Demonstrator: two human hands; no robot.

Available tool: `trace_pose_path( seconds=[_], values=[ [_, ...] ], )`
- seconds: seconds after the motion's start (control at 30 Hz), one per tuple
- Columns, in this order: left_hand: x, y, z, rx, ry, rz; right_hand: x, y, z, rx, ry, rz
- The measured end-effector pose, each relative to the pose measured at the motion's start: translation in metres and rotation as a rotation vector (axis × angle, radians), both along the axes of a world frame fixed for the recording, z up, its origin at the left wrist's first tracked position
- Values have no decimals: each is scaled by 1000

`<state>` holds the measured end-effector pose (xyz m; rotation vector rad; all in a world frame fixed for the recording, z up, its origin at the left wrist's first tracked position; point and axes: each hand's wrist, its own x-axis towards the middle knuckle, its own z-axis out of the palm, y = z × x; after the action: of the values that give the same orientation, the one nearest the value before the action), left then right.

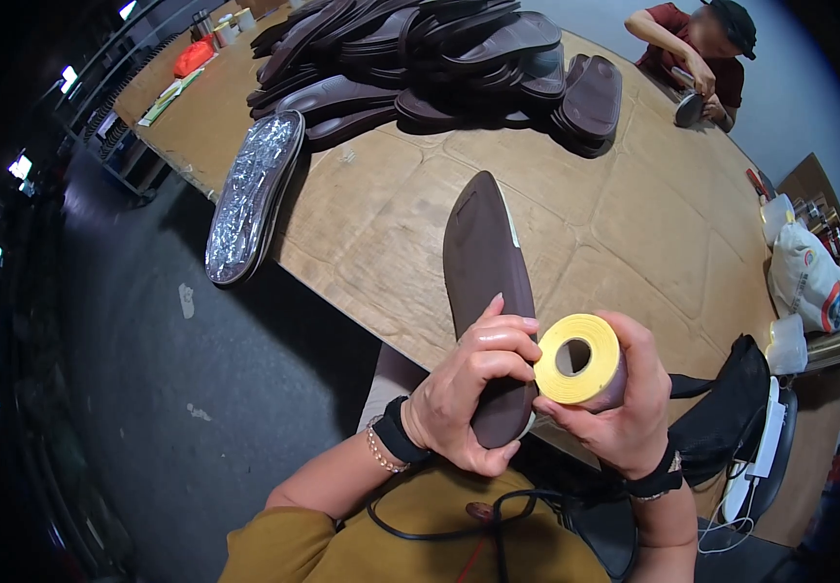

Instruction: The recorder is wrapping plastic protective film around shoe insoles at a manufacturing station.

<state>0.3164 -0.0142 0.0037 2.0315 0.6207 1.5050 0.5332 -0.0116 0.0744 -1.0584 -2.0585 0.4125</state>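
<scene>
My left hand [478, 384] is closed round the lower end of a dark brown shoe sole [483, 257], which is tilted with its far end pointing away from me. A pale strip runs along part of the sole's right edge. In my right hand [629, 413] is a roll of yellow tape [575, 360], gripped between thumb and fingers. Its hollow core faces up towards me. The roll sits right against the sole's right edge, near my left fingertips.
A large heap of brown soles [410, 68] covers the table's [381, 228] far side. A sole topped with shiny crinkled film [255, 199] overhangs the left edge. Across the table, a person [706, 58] handles another sole. A white bag [813, 277] and a black bag [731, 418] are at right.
</scene>
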Motion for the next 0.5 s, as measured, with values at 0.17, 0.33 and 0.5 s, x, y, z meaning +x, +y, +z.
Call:
trace_pose_path(
  seconds=[0.17, 0.33, 0.5],
  values=[
    [-6, -2, -7, 49, 42, -8, -1, 1, -7, 2, -14, 53],
    [-14, -10, -26, 65, 102, 30, -6, 3, -18, 133, -111, 111],
    [-17, -18, -28, 27, 132, 88, -7, 4, -26, 173, -137, 134]
  ],
)
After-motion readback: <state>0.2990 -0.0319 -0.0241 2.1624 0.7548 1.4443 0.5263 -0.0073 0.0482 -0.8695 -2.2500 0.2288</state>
